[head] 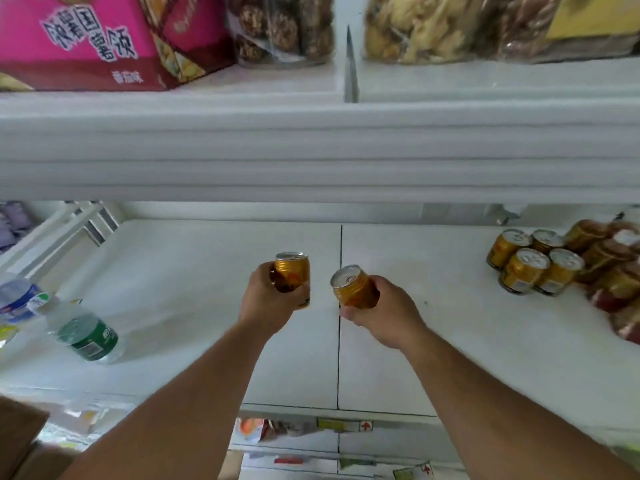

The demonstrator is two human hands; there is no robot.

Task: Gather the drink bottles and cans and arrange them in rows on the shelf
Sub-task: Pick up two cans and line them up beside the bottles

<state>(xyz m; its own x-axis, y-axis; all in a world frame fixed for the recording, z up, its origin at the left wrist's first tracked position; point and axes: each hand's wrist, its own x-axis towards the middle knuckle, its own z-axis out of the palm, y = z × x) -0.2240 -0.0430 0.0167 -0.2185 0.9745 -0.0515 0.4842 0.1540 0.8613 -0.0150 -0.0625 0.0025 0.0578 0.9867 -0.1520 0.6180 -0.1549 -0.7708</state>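
Observation:
My left hand [268, 299] grips an upright gold can [293, 268] above the middle of the white shelf [194, 271]. My right hand [384, 311] grips a second gold can [351, 284], tilted with its silver top toward the left. The two cans are a small gap apart. Several more gold cans [535, 261] stand grouped at the shelf's right end. At the left end a plastic bottle with a green label [86, 332] leans, and a bottle with a blue label [17, 299] is beside it.
The upper shelf's thick white edge [311, 150] hangs low overhead, holding a pink box [90, 43] and bagged snacks [450, 26]. Dark wrapped packs [620, 299] lie right of the cans. Lower shelves with packets [277, 427] and a brown carton [17, 434] sit below.

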